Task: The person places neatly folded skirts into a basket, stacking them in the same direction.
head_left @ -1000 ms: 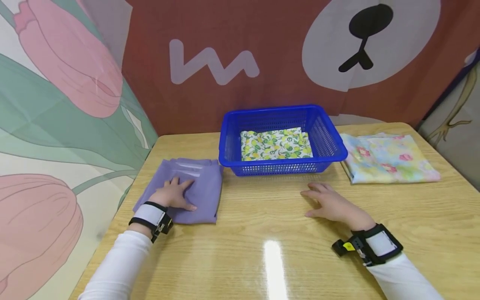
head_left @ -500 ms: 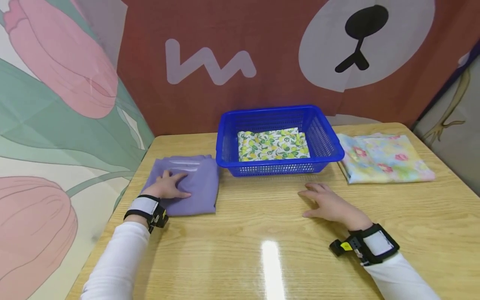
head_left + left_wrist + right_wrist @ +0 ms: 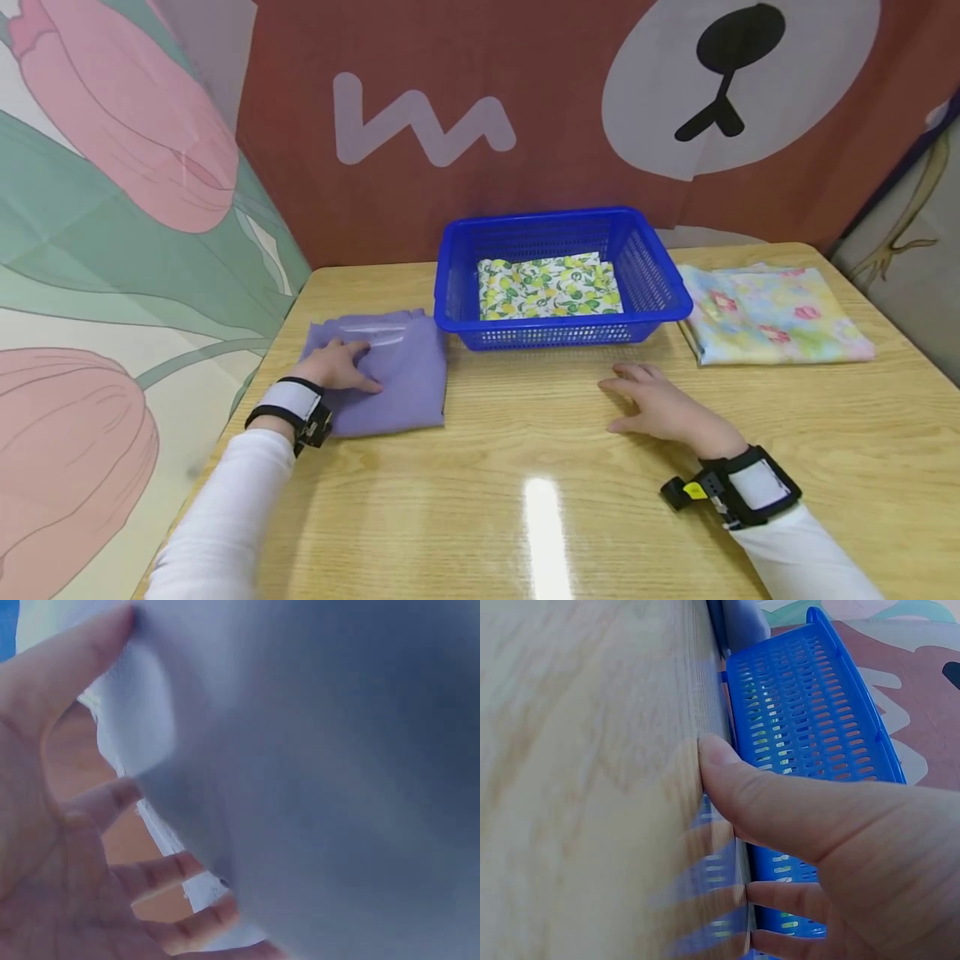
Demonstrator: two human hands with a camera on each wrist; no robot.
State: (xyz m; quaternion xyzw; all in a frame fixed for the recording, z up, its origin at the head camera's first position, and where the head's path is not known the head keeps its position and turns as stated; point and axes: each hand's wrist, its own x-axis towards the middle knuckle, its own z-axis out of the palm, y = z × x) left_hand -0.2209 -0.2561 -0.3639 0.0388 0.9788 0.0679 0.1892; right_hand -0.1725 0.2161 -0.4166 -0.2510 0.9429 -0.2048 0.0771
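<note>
A folded purple cloth (image 3: 397, 383) lies on the left of the table, its right far corner close to the basket. My left hand (image 3: 337, 365) rests on the cloth's left part with fingers spread. In the left wrist view the fingertips (image 3: 193, 862) touch the cloth, which fills most of the picture. My right hand (image 3: 660, 406) rests on the bare wood in front of the basket, fingers loosely bent and holding nothing. In the right wrist view its thumb (image 3: 739, 784) and fingertips meet the table surface.
A blue plastic basket (image 3: 562, 329) stands at the back middle, with a folded lemon-print cloth (image 3: 551, 287) in it. Right of it lies a folded pastel floral cloth (image 3: 780, 317). A printed curtain (image 3: 420, 200) hangs behind the wooden table (image 3: 480, 500).
The purple cloth has slid away from me and slightly turned, its right edge now nearer the basket. My left hand has moved a little forward with it. The right hand has stayed put.
</note>
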